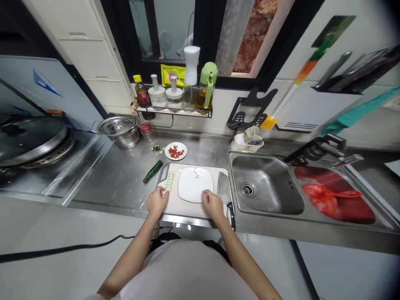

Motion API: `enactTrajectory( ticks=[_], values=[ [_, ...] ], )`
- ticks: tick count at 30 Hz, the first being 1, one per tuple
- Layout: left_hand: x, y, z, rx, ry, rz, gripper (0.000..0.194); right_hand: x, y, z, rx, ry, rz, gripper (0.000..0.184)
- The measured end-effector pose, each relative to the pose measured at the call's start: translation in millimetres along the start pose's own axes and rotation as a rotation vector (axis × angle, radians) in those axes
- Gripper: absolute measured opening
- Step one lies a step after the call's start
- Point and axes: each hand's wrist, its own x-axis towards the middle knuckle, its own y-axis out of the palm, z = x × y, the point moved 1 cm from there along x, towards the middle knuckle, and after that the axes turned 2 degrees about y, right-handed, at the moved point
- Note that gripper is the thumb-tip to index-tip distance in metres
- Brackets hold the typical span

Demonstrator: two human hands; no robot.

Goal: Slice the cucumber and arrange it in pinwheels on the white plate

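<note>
On the steel surface [125,177], a cutting board [187,209] is laid at the front edge, left of the sink. A white plate [193,191] is set on it. Along the board's right side lies a knife [223,189], handle toward the surface's front edge; it could be knocked off by the right forearm. The plate's near right corner is met by the curled right hand [213,204]; whether its grip is closed on the rim cannot be told. By the left hand [157,201], the near end of a row of cucumber slices [169,182] is reached, its grip equally uncertain; if pinched unevenly, the row could be scattered.
</note>
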Motion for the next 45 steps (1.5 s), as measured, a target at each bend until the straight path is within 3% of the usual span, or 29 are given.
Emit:
enactTrajectory(
  ticks=[15,30,36,45],
  values=[
    [0.9,4.7,-0.7,0.066,-0.015,0.004,0.028,1.9,5.0,-1.2,-0.007,0.008,0.018,0.034],
    [-1.9,7.7,-7.8,-0.039,0.046,-0.037,0.01,-1.9,7.5,-1.0,-0.013,0.005,0.03,0.035],
    [6.9,10.7,-6.5,-0.321,-0.015,-0.046,0.012,-1.7,4.4,-1.1,0.017,0.005,-0.004,0.035],
    [32.9,-0.4,-8.2,-1.01,-0.097,-0.057,0.03,6.7,-8.5,7.6,0.116,-0.02,-0.057,0.035]
  ],
)
